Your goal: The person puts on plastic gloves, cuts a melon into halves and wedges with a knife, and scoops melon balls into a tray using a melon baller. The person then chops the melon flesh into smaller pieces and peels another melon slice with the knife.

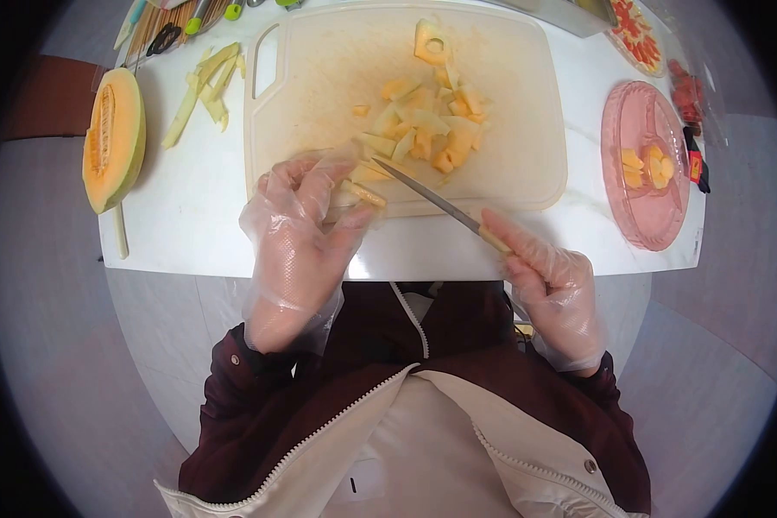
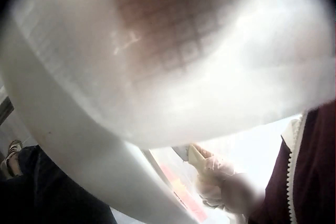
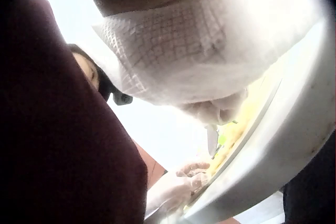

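Observation:
In the head view my gloved left hand (image 1: 298, 233) is at the near left edge of the cutting board (image 1: 311, 95), pinching a narrow strip of cantaloupe (image 1: 364, 192) between thumb and fingers. A knife (image 1: 432, 197) is gripped in my gloved right hand (image 1: 552, 281), by its pale handle, its blade pointing left over the board with the tip near the left fingers. Cut cantaloupe pieces (image 1: 462, 134) and pale rind bits lie heaped beyond the blade. The left wrist view shows mostly blurred glove plastic, with the knife handle (image 2: 197, 158) low in the middle.
Half a cantaloupe (image 1: 128, 164) stands at the left, beside rind strips (image 1: 181, 112). On the right sits a pink divided tray (image 1: 643, 220) with some melon pieces. A plate of red fruit (image 1: 637, 39) is at the far right, and green-handled tools (image 1: 200, 13) lie at the back left.

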The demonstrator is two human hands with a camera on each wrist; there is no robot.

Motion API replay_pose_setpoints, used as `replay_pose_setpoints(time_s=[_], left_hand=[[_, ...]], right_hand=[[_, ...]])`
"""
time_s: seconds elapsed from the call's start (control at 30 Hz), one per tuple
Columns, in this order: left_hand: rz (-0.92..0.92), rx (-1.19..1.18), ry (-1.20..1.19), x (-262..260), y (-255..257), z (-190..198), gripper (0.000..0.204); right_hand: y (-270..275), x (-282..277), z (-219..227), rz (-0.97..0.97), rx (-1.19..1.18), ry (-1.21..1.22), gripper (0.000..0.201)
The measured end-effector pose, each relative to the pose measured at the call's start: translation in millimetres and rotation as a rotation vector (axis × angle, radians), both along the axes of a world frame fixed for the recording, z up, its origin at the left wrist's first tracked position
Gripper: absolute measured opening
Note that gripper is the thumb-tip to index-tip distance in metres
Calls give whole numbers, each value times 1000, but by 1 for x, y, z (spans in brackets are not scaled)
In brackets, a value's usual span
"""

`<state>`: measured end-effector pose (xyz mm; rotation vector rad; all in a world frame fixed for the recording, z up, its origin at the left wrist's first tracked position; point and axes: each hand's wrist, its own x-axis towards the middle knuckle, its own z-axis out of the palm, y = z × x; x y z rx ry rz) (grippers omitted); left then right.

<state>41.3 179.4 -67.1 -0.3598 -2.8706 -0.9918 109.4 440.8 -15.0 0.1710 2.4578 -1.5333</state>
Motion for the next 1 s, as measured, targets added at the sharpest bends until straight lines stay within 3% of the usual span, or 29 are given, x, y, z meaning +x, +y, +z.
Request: replay_pose_setpoints(time_s=[0.27, 0.37, 0.6, 0.7, 1.0], left_hand=[[-14, -9, 18, -1, -1, 0, 46], [-21, -46, 21, -1, -2, 1, 46], [8, -15, 16, -2, 3, 5, 49], [-37, -121, -35, -3, 4, 8, 52], [4, -131, 121, -7, 12, 3, 38]], right_hand=[[2, -3, 11, 14, 61, -174, 43], [-1, -2, 3, -30, 14, -70, 46], [7, -2, 9, -25, 27, -101, 44], [7, -2, 9, -25, 30, -92, 44], [7, -2, 8, 3, 55, -89, 45]])
